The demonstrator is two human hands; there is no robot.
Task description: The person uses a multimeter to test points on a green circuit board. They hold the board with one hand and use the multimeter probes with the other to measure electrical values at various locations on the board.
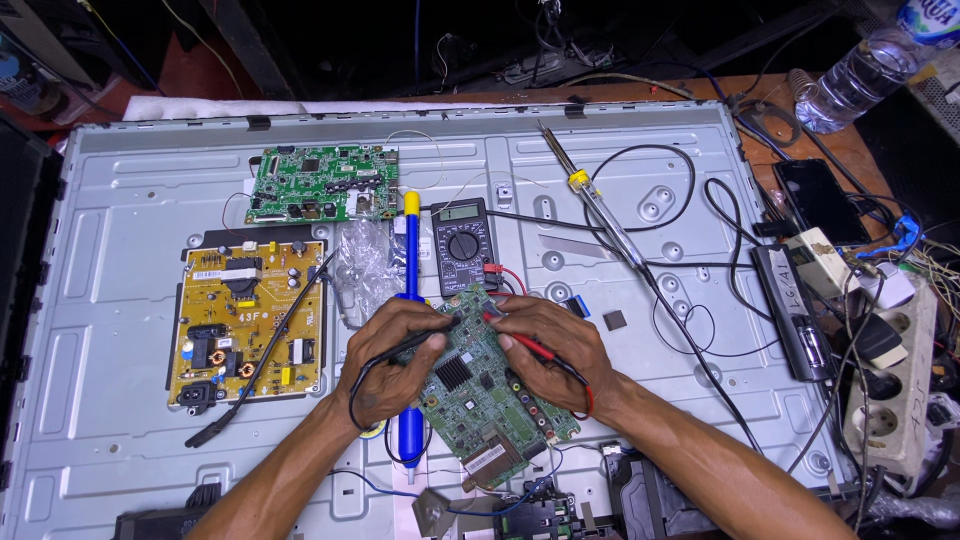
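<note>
both hands press probes onto green circuit board.

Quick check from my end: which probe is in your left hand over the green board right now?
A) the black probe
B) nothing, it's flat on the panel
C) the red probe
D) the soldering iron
A: the left hand grips the black probe, tip on the green circuit board, while the right hand holds the red probe.
</note>
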